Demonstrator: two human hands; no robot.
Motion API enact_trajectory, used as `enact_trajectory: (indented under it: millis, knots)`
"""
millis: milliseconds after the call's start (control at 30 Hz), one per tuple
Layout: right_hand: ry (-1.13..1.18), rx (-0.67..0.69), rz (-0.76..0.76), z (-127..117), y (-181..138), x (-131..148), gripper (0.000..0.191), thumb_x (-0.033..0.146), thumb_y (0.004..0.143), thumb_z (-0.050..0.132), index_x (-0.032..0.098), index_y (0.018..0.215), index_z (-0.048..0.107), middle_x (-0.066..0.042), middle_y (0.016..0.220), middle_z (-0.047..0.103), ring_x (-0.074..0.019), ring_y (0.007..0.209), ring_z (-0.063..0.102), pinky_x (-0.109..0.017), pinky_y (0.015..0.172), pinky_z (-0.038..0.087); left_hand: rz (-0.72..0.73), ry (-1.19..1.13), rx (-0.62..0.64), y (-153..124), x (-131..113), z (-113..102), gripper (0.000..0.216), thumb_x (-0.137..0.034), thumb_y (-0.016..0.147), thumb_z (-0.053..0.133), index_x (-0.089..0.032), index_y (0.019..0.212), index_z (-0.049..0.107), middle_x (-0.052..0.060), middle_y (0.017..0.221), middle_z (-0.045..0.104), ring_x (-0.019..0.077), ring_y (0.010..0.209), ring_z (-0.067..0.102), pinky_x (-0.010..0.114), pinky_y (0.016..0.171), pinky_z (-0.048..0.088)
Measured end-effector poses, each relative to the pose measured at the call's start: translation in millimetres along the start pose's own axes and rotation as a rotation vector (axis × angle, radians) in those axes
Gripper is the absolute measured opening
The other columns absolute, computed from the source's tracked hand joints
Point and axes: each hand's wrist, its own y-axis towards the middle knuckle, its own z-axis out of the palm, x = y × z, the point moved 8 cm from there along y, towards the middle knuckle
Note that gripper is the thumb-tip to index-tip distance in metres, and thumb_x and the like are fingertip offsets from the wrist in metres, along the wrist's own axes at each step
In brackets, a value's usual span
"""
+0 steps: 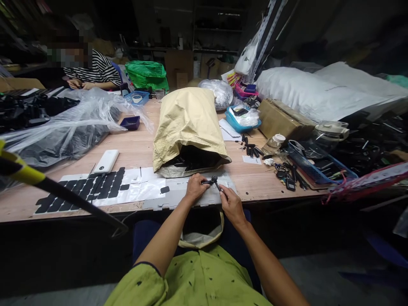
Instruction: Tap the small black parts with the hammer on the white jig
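Close to the table's front edge, my left hand (195,187) pinches one end of a small black jointed part (214,179). Its other arm, a short dark rod, is between the fingers of my right hand (232,206). The part's exact kind is too small to tell. Just beyond my hands lies a large cream sack (191,123), its mouth facing me and dark pieces inside. Under my hands is a grey sheet (178,199) on the table. An open cream bag (204,240) rests at my lap, its inside dark.
Black adhesive pads (110,185) on white backing and a white power bank (107,161) lie to the left. On the right are black small parts (251,148), a jar (273,144) and a blue tray (318,163). A yellow-black pole (63,191) crosses the left foreground. Another person (95,70) sits opposite.
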Motion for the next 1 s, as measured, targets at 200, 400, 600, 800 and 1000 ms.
enact_trajectory:
  millis: [200,400,600,800,1000]
  knots:
    - [0.018,-0.005,-0.011,-0.2,2.7,6.4,0.036,0.028,0.094,0.044,0.023,0.119,0.070,-0.010,0.108,0.074,-0.0212,0.100,0.068,-0.037,0.091,0.055,0.011,0.005,-0.010,0.8,1.7,3.6,0.014,-0.021,0.075,0.073,-0.025,0.087,0.079,0.002,0.085,0.066,0.0210,0.090,0.060,0.034,0.087,0.047]
    - [0.033,0.053,-0.012,14.5,0.1,6.1,0.034,0.027,0.092,0.046,0.023,0.114,0.072,-0.009,0.104,0.074,-0.0205,0.095,0.068,-0.035,0.087,0.055,0.012,-0.002,-0.030,0.9,3.1,4.9,0.014,-0.021,0.074,0.073,-0.026,0.086,0.079,0.003,0.086,0.067,0.0213,0.091,0.060,0.034,0.087,0.047]
    - [-0.157,-0.005,0.057,-10.1,10.4,-31.9,0.035,0.025,0.091,0.045,0.022,0.112,0.072,-0.009,0.103,0.072,-0.0207,0.091,0.064,-0.033,0.082,0.051,0.000,-0.008,-0.015,-0.3,1.2,5.3,0.013,-0.022,0.073,0.074,-0.024,0.085,0.078,0.004,0.087,0.066,0.0222,0.091,0.060,0.035,0.086,0.048]
    - [-0.565,-0.069,0.155,-40.4,26.4,-86.5,0.031,0.017,0.087,0.054,0.024,0.109,0.073,-0.005,0.083,0.061,-0.0186,0.079,0.053,-0.028,0.068,0.038,0.002,0.006,-0.018,-1.5,1.0,9.2,0.012,-0.026,0.072,0.076,-0.026,0.084,0.078,0.003,0.084,0.064,0.0229,0.091,0.059,0.035,0.085,0.048]
    - [-0.753,-0.132,0.126,-36.2,35.2,-85.6,0.030,0.017,0.089,0.053,0.020,0.112,0.071,-0.007,0.083,0.055,-0.0186,0.075,0.045,-0.029,0.061,0.029,0.073,0.026,0.124,-0.8,-2.8,11.5,0.016,-0.030,0.066,0.083,-0.029,0.081,0.080,0.002,0.093,0.064,0.0233,0.096,0.057,0.037,0.093,0.045]
